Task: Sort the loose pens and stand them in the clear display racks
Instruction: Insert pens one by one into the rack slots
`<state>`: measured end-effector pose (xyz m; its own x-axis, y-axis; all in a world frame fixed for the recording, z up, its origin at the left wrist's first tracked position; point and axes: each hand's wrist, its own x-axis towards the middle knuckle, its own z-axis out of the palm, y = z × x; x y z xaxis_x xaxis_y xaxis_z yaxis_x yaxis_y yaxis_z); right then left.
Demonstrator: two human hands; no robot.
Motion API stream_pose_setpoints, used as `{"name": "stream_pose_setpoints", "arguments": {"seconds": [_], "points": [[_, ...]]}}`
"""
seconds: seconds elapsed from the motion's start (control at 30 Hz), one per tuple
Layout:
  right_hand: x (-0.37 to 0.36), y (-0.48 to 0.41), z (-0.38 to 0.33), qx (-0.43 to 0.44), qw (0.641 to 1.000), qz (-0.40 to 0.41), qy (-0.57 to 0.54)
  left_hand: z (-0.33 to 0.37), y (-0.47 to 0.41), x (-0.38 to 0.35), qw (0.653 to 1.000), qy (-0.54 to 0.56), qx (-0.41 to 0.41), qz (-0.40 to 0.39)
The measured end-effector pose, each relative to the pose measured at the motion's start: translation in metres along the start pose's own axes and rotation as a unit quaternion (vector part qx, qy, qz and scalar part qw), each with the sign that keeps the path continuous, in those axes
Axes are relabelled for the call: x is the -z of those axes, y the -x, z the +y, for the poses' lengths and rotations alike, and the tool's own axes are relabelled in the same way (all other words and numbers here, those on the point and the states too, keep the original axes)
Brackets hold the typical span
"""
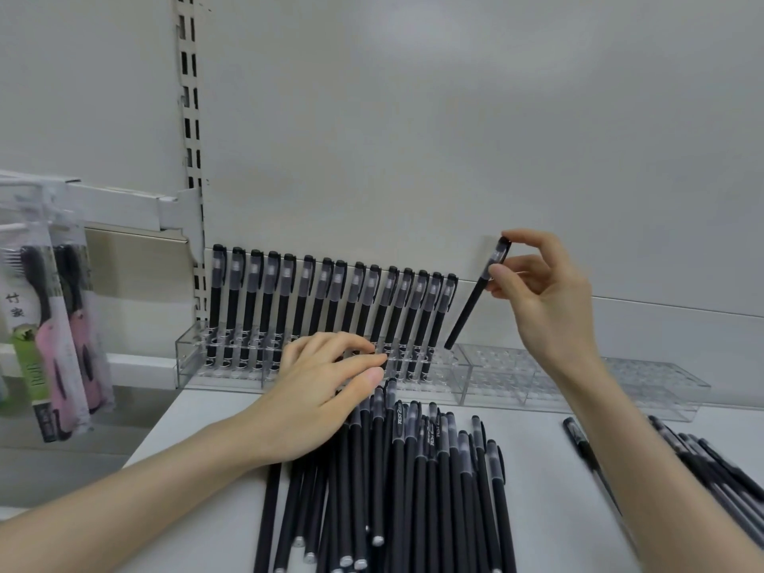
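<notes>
The right hand (537, 291) pinches a black capped pen (475, 301) near its cap between thumb and fingertips. The pen is tilted, its lower end just above the right end of the first clear display rack (184, 361). A row of black pens (330, 299) stands upright in that rack. The left hand (322, 390) lies with relaxed, nearly straight fingers on the pile of loose pens (413, 469) on the white shelf (545, 490), gripping nothing.

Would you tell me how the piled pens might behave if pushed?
The piled pens have slim round barrels, so they would probably roll or fan apart. Likely stiff and light: the right hand holds the raised pen by fingertips alone.
</notes>
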<state>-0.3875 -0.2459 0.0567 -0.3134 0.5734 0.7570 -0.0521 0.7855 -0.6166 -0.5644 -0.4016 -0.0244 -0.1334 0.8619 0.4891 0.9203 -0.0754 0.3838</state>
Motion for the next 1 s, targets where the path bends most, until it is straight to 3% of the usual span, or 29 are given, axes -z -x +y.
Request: {"name": "stream_pose_setpoints", "arguments": {"seconds": [1.0], "points": [[-0.014, 0.007, 0.029, -0.014, 0.991, -0.073, 0.108, 0.0, 0.0, -0.002, 1.0, -0.013, -0.006, 0.005]]}}
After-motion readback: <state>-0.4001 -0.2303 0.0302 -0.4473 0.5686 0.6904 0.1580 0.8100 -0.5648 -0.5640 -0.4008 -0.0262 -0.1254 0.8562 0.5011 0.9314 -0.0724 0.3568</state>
